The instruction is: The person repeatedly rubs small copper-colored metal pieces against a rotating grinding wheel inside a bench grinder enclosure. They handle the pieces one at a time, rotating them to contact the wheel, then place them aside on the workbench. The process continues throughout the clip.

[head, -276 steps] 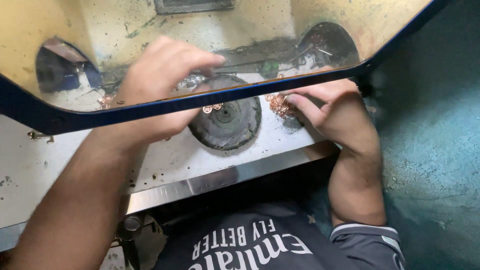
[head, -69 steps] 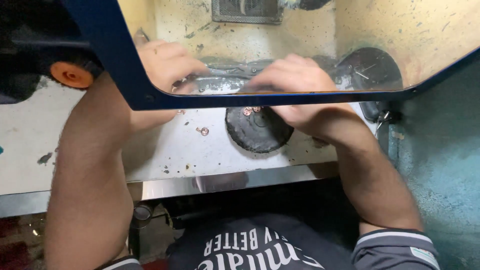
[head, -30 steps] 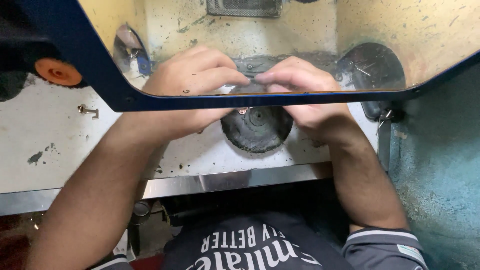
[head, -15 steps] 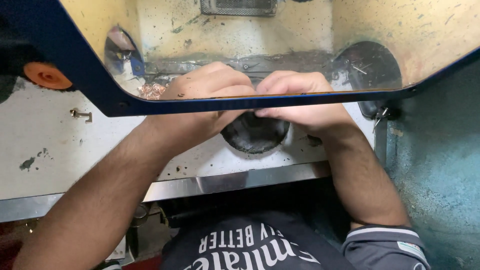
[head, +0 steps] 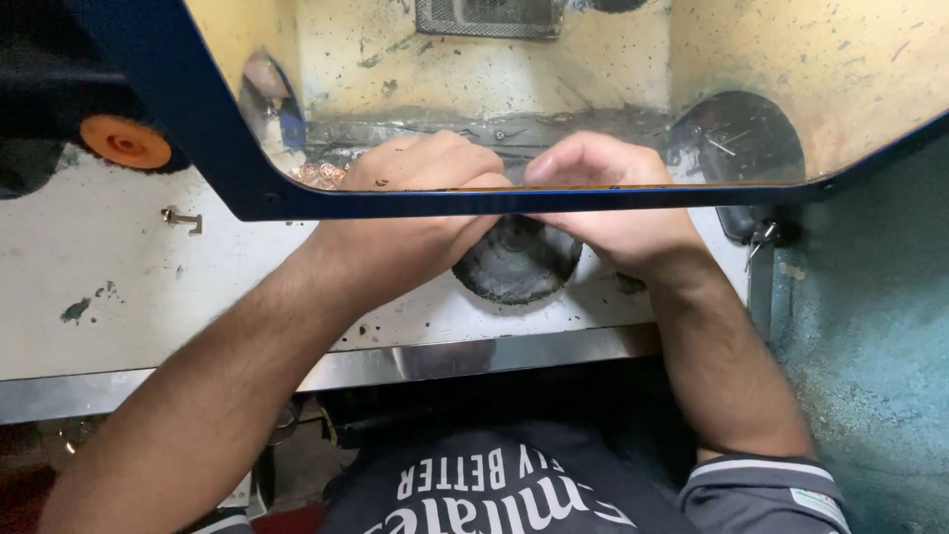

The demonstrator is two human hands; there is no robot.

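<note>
Head-camera view, looking down: a person's two bare hands meet under a yellowed transparent guard with a blue frame (head: 203, 129) at a grimy white workbench (head: 148, 287). Left hand (head: 415, 203) and right hand (head: 613, 198) are curled shut with fingertips drawn together, knuckles nearly touching, just above a dark round disc (head: 519, 262) set into the bench top; whatever they pinch between them is too small and too hidden to make out. A heap of small copper-coloured pieces (head: 318, 176) lies just left of the left hand, behind the guard. An orange wheel-like knob (head: 126, 141) sits on dark equipment at the far left, and a metal vent grille (head: 484, 15) shows in the spattered back wall. A round dark opening (head: 741, 138) sits to the right of the right hand. A steel strip (head: 445, 361) edges the bench near the person's dark printed shirt (head: 514, 485)
</note>
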